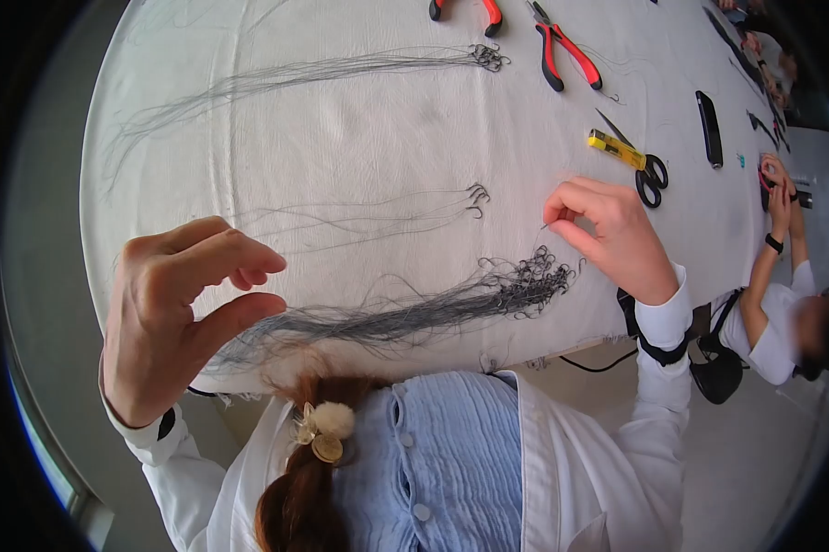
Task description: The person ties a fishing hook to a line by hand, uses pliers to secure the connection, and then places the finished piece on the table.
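Observation:
My right hand (598,230) is closed in a pinch above the table, with the small dark tip of what looks like a fish hook (543,226) showing at its fingertips. My left hand (189,308) is open, thumb and forefinger apart, over the left end of a thick bundle of hooks on lines (387,317). The dark hooks (534,281) of that bundle cluster at its right end, just below my right hand. Farther up lie a few separate hooks (476,198) with thin lines running left. A third, thinner bundle of lines (341,66) is near the far side.
Red-handled pliers (562,51) lie at the far right, with a second pair (470,11) partly out of view. A yellow cutter (617,147) lies over black-handled scissors (651,179). A black phone (709,129) is farther right. Another person's hands (778,189) are at the right edge.

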`<state>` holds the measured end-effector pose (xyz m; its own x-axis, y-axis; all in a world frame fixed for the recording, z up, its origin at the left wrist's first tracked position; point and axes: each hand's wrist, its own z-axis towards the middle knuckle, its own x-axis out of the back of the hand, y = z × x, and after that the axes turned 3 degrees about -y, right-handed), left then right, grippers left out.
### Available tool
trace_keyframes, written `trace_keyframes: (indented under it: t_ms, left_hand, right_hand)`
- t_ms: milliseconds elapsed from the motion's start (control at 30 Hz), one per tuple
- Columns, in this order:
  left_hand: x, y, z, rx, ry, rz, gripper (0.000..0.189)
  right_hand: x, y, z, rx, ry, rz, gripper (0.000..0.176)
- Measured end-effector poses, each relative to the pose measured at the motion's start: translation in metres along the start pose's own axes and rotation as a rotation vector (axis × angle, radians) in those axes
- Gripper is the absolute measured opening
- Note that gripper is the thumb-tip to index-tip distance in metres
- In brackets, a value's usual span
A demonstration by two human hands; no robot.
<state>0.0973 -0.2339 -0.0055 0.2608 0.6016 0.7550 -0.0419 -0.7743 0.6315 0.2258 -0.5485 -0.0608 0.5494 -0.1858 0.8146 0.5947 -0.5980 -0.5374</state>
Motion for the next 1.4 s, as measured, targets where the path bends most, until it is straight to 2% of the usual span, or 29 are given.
trace_keyframes:
  t_ms: [67, 100, 200, 300, 333, 467, 700, 767, 900, 1000, 1067, 1100, 1167, 1233, 1300, 1333, 1400]
  left_hand:
    - [-0.008, 0.003, 0.006, -0.037, 0.019, -0.069, 0.021]
    - [-0.014, 0.004, 0.010, -0.079, 0.027, -0.141, 0.025]
    - [-0.026, 0.009, 0.025, -0.112, 0.040, -0.324, 0.030]
    - [-0.036, 0.015, 0.034, -0.129, 0.013, -0.644, 0.034]
    - [-0.038, 0.014, 0.036, -0.120, -0.029, -0.745, 0.029]
    - [-0.045, 0.008, 0.041, -0.173, 0.044, -0.950, 0.018]
    - [-0.036, 0.004, 0.041, -0.103, 0.122, -0.896, 0.009]
    - [-0.038, 0.002, 0.041, -0.163, 0.191, -0.866, 0.007]
    - [-0.037, 0.001, 0.040, -0.146, 0.222, -0.842, 0.006]
    - [-0.036, 0.001, 0.040, -0.204, 0.285, -0.726, 0.007]
    - [-0.036, 0.001, 0.040, -0.124, 0.253, -0.803, 0.008]
    - [-0.036, 0.001, 0.041, -0.123, 0.257, -0.801, 0.008]
    - [-0.037, 0.001, 0.041, -0.146, 0.283, -0.806, 0.008]
    - [-0.036, 0.000, 0.041, -0.120, 0.251, -0.835, 0.007]
    - [-0.034, -0.001, 0.042, -0.101, 0.213, -0.866, 0.007]
    - [-0.032, -0.001, 0.042, -0.076, 0.161, -0.899, 0.007]
    - [-0.033, -0.004, 0.044, -0.047, 0.109, -0.934, 0.007]
  right_hand:
    - [0.012, -0.017, -0.001, -0.086, 0.020, 0.226, 0.011]
    - [0.014, -0.025, -0.002, -0.074, 0.017, 0.217, 0.011]
    - [0.020, -0.056, 0.004, -0.097, 0.080, 0.617, 0.011]
    - [0.020, -0.080, 0.018, -0.080, 0.106, 0.676, 0.017]
    - [0.021, -0.084, 0.024, -0.034, 0.067, 0.697, 0.025]
    - [0.023, -0.093, 0.042, 0.003, 0.024, 0.843, 0.034]
    - [0.020, -0.100, 0.059, -0.071, -0.043, 0.942, 0.039]
    - [0.019, -0.102, 0.060, -0.043, 0.014, 0.971, 0.039]
    - [0.017, -0.104, 0.062, -0.035, 0.050, 0.962, 0.041]
    - [0.010, -0.100, 0.062, 0.054, 0.114, 0.870, 0.041]
    - [0.006, -0.099, 0.062, 0.252, 0.235, 0.631, 0.041]
    - [0.003, -0.099, 0.062, 0.256, 0.233, 0.632, 0.041]
    - [-0.002, -0.098, 0.062, 0.407, 0.386, 0.408, 0.040]
    - [-0.005, -0.091, 0.067, 0.484, 0.434, 0.402, 0.042]
    - [-0.003, -0.084, 0.073, 0.786, 0.483, 0.072, 0.039]
    - [-0.004, -0.084, 0.075, 0.784, 0.484, 0.073, 0.039]
    - [-0.005, -0.084, 0.077, 0.951, 0.574, -0.101, 0.033]
